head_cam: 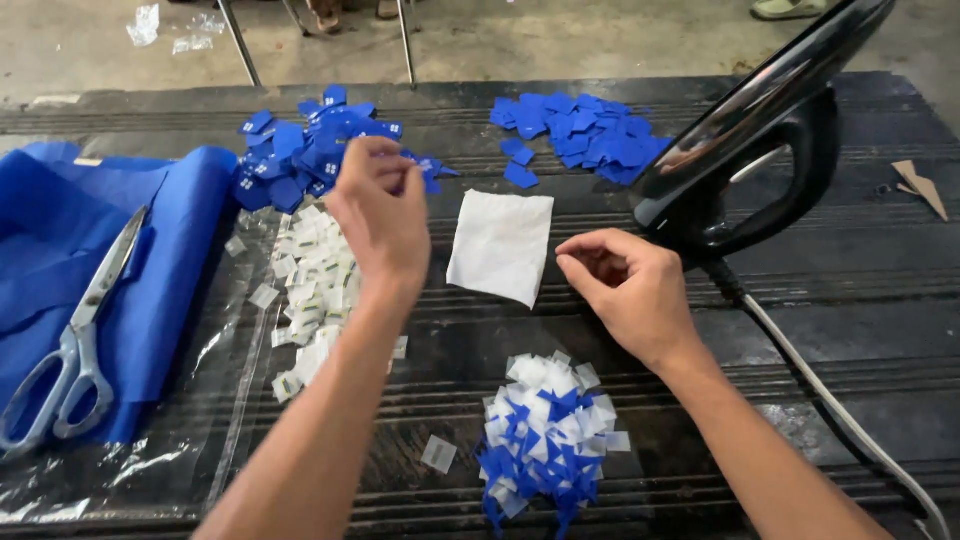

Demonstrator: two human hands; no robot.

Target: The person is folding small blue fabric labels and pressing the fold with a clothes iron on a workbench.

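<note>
Pick-up step, by the look of it. Left hand (380, 215) reaches over the white tags (308, 290) to the near edge of the left blue heap (300, 150), fingertips pinched narrow; whether a blue piece is caught between them cannot be told. Right hand (625, 285) rests loosely curled, apparently empty, on the dark table (850, 300) just right of the white cloth (502, 245), the iron (745, 150) close behind it. Next move likely calls for one piece only, lifted clean off the heap.
</note>
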